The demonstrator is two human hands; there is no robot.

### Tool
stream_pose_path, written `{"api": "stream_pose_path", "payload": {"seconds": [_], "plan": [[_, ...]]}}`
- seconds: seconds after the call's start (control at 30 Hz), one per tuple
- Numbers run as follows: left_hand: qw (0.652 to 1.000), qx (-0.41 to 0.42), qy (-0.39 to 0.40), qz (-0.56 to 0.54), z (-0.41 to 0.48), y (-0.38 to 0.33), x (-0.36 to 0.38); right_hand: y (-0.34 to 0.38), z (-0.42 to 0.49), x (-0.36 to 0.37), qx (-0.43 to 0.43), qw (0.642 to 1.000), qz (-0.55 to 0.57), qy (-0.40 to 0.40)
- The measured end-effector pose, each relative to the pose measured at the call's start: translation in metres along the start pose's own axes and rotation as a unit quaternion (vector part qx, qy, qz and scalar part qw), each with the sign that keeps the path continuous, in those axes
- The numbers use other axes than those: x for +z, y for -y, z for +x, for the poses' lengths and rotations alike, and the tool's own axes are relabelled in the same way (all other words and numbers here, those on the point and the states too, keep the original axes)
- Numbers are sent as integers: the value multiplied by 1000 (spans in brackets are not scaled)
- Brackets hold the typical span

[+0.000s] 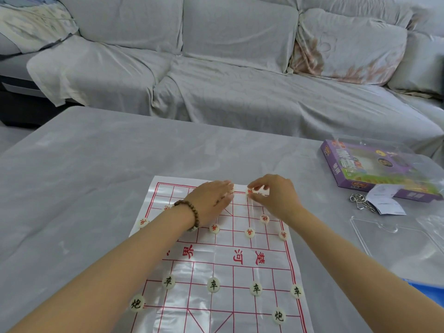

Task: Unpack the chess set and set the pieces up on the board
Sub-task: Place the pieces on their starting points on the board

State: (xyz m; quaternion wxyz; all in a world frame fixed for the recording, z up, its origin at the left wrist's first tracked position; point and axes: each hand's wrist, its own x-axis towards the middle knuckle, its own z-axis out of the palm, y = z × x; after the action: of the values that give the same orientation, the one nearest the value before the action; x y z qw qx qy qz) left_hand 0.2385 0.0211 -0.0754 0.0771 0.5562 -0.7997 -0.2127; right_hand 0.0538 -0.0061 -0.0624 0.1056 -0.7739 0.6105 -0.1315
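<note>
Grey-covered table (96, 176): chess board sheet (223, 306) centre; purple box (336, 169), metal rings (360, 200), paper slip (389, 205), clear tray (396, 239) right.

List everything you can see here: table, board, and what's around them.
board: one, white with red grid, table centre
black-lettered pieces: six, cream, board's near half
red-lettered pieces: five plain, others part hidden, cream, far half
box: one, purple, table's far right
clear tray: one, transparent, right of board
metal rings: one bunch, silver, beside box
paper slips: seemingly two, white, beside box
table: one, grey cloth
sofa: one, grey cover, behind table
bracelet: one, brown beads, left wrist
left hand: one, resting on board's far edge
right hand: one, fingers pinching one of the red-lettered pieces
</note>
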Motion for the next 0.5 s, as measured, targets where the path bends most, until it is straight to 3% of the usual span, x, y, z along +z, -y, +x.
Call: {"api": "stream_pose_path", "payload": {"seconds": [0.27, 0.5], "plan": [[997, 17, 27, 68, -2, 4, 9, -5, 15, 10, -1, 999, -29, 31], [999, 33, 21, 17, -11, 7, 2, 0, 11, 13, 1, 1000, 1, 28]]}}
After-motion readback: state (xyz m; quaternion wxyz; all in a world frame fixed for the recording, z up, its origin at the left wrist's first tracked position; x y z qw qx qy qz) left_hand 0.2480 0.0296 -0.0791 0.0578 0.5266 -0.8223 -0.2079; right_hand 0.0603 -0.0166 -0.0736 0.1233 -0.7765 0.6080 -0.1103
